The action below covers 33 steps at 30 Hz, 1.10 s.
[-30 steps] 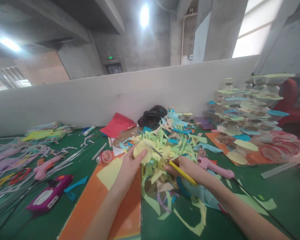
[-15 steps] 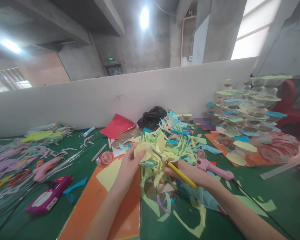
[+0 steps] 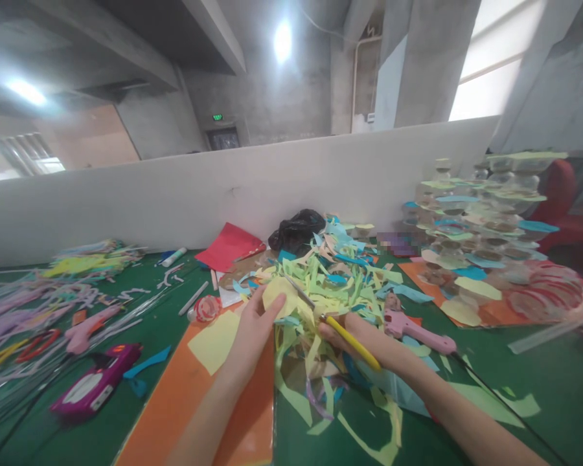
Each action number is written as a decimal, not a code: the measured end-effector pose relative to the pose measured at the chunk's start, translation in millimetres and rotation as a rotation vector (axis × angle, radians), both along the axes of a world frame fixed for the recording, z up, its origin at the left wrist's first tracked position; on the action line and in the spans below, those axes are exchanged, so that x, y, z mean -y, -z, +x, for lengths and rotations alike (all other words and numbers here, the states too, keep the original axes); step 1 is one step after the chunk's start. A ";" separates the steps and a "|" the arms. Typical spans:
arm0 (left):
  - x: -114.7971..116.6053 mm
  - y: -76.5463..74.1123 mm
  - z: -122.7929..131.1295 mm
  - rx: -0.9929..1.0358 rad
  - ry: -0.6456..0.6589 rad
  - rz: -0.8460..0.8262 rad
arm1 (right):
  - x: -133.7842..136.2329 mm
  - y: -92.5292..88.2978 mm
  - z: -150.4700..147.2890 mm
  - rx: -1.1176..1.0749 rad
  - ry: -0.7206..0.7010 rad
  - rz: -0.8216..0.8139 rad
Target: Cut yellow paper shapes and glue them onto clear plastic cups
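Between the thumb and fingers of my left hand [image 3: 260, 317] is a small pale yellow paper piece [image 3: 276, 299] with a rounded outline. My right hand [image 3: 357, 336] is closed around yellow-handled scissors [image 3: 352, 343]. Their metal blade points up and left along the paper's right edge; the other blade is not clearly visible. Below and behind both hands spreads a heap of paper scraps [image 3: 350, 278], mostly yellow-green and blue strips. A larger pale yellow sheet [image 3: 214, 343] lies on an orange board [image 3: 189, 414] beside my left wrist.
A pink glue gun [image 3: 418, 330] lies by my right forearm, another pink glue gun [image 3: 90, 330] far left near a magenta device [image 3: 97, 382]. Clear cups layered with paper [image 3: 471, 226] stand back right. A black bag [image 3: 298, 230] and red sheet [image 3: 230, 247] sit behind the heap.
The yellow strip that stood up beside the blade is no longer there. The held paper now shows a rounder face. Both hands stay in nearly the same place.
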State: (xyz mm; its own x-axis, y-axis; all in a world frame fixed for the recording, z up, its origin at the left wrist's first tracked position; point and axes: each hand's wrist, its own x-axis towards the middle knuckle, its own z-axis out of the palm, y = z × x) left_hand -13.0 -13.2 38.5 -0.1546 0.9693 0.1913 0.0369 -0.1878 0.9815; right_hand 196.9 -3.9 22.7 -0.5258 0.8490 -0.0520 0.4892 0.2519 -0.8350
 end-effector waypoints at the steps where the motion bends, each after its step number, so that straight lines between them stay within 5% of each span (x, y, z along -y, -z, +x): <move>1: 0.2 0.9 0.7 -0.001 -0.020 -0.003 | 0.3 -0.3 -0.6 -0.001 0.007 0.001; 9: 0.3 -0.7 0.3 -0.027 -0.008 0.025 | -1.6 1.3 -1.4 0.021 0.047 -0.004; 20: 4.1 -5.6 1.0 -0.063 0.010 -0.016 | 3.9 -9.7 8.2 0.045 -0.128 0.038; 33: -2.3 4.5 -5.0 -0.017 -0.013 0.004 | -6.7 8.8 -7.0 0.059 0.241 0.027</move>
